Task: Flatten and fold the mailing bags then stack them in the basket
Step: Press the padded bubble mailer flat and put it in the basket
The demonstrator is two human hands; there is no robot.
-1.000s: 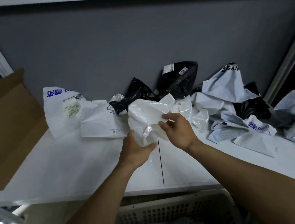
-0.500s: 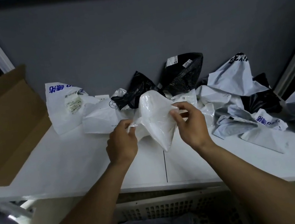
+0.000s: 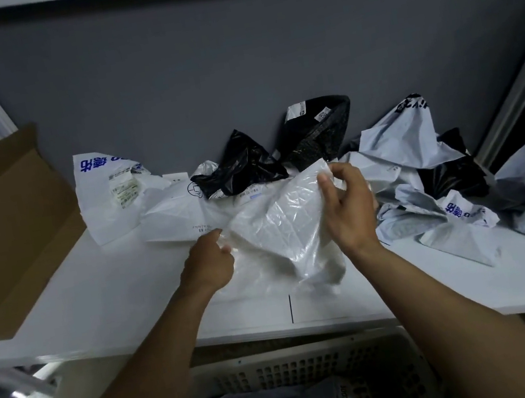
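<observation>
Holding clear mailing bag (image 3: 288, 229) above desk (image 3: 104, 301): left hand (image 3: 207, 263) gripping left edge, right hand (image 3: 348, 209) pinching top corner.

The left hand (image 3: 208, 265) pinched the crumpled white mailing bag (image 3: 280, 230) at its 9 o'clock edge, the right hand (image 3: 348, 209) at its 1 o'clock corner; the basket (image 3: 282, 369) sat at 6 o'clock, a cardboard box (image 3: 4, 221) at 9 o'clock

Dim, soft, wide-angle edge distortion
</observation>
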